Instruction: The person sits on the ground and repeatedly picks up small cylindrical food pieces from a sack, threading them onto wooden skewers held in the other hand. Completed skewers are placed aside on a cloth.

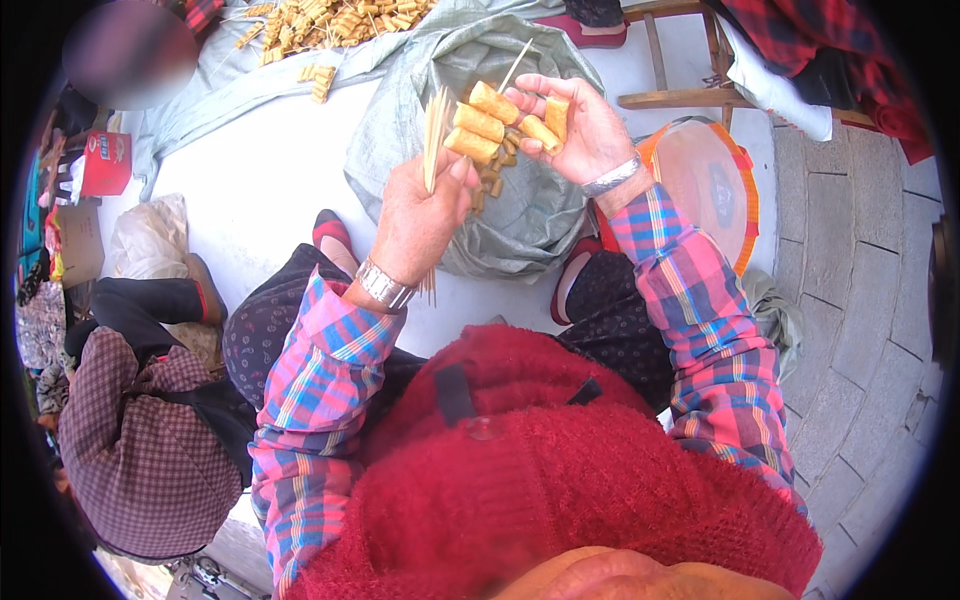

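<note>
My left hand [429,210] grips a bundle of thin wooden skewers [433,139]. Its thumb and fingertips also pinch the near end of a skewer threaded with three yellow-brown tubular food rolls [478,127]. The bare tip of that skewer [517,61] sticks out at the far end. My right hand [581,127] is palm up, with two loose rolls [541,133] lying in its fingers. Both hands are above an open woven plastic sack [487,240]. More rolls [489,180] lie inside it, partly hidden by my hands.
A large heap of skewered rolls [337,22] lies on a woven sheet [247,94] at the far side, one skewered set [321,81] apart. On the right are an orange-rimmed bag [739,187] and a wooden stool [675,97]. Another person [150,450] sits close on my left.
</note>
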Demonstrator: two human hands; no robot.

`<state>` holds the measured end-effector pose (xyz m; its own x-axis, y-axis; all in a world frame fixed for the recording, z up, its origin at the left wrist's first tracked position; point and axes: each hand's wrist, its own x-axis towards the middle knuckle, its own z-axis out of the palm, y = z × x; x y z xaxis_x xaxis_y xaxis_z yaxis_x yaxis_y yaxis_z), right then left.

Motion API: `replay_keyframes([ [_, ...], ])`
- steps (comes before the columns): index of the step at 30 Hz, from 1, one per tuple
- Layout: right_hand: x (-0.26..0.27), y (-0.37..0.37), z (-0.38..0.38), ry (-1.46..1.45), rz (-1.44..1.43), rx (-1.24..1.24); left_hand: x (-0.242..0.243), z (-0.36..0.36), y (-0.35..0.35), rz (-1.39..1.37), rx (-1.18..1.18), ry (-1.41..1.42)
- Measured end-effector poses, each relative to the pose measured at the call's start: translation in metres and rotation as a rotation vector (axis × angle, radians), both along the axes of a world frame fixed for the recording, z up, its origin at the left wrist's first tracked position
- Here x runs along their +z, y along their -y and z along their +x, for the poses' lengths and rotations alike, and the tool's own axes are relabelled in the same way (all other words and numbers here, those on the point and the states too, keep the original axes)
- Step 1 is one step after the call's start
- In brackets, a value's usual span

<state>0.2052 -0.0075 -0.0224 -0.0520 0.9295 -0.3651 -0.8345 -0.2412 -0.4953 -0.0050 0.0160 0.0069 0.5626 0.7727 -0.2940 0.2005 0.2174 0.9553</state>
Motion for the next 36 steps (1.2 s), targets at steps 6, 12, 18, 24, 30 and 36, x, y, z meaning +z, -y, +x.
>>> replay_keyframes([
  [6,-0.009,-0.001,0.006,-0.131,0.095,-0.117,0.001,-0.001,0.002,-0.017,-0.007,0.001],
  [12,-0.007,0.001,0.007,-0.146,0.055,-0.224,-0.006,-0.001,0.004,-0.018,-0.013,0.026],
  [18,0.001,-0.001,0.000,-0.008,0.156,-0.112,-0.005,-0.002,0.003,-0.025,-0.021,0.034],
  [24,0.003,0.000,0.009,0.008,0.226,0.030,0.000,-0.002,0.003,-0.025,-0.024,0.019],
  [30,0.004,-0.004,0.012,0.105,0.214,-0.050,0.003,-0.003,0.003,0.007,-0.063,-0.024],
  [36,0.009,-0.006,0.016,0.207,0.185,-0.118,0.004,-0.004,0.003,0.016,-0.095,-0.036],
])
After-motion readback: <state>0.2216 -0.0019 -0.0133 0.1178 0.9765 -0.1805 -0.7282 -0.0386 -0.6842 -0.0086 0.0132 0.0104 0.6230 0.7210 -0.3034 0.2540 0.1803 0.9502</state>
